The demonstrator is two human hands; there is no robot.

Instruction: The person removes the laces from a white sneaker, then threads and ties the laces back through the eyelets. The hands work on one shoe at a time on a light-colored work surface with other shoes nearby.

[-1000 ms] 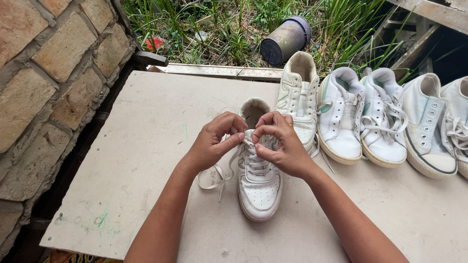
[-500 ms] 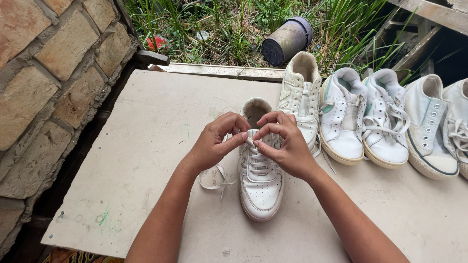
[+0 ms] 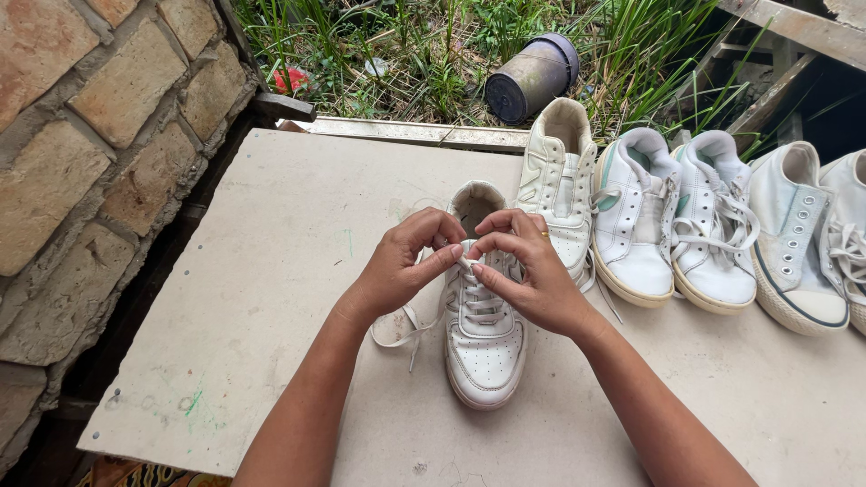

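White leather, scuffed and perforated over the toe, makes up the sneaker [image 3: 485, 347] that stands upright near the front of the board [image 3: 225, 307], toe toward the person and heel away, so its long axis runs straight out from the body. Both hands meet just above its upper eyelets. The left hand [image 3: 401, 271] comes in from the left with thumb and forefinger pinched shut on the lace [image 3: 466, 262]; the right hand [image 3: 528, 275], a ring on one finger, mirrors it from the right, its fingertips closed on the same bit of lace. The two pinches almost touch, directly over the tongue, and neither hand is clearly nearer to the shoe than the other. A loose lace end [image 3: 397, 326] trails off the shoe's left side and lies in a loop on the board. The board is a pale, flat sheet with faint green marks near its front left corner. Beyond the hands a row of other white shoes [image 3: 672, 225] stands side by side along the right, the nearest one touching or just beside the held sneaker. A brick wall [image 3: 81, 135] rises at the left; past the far edge are tall grass and a dark pot [image 3: 530, 77] on its side.
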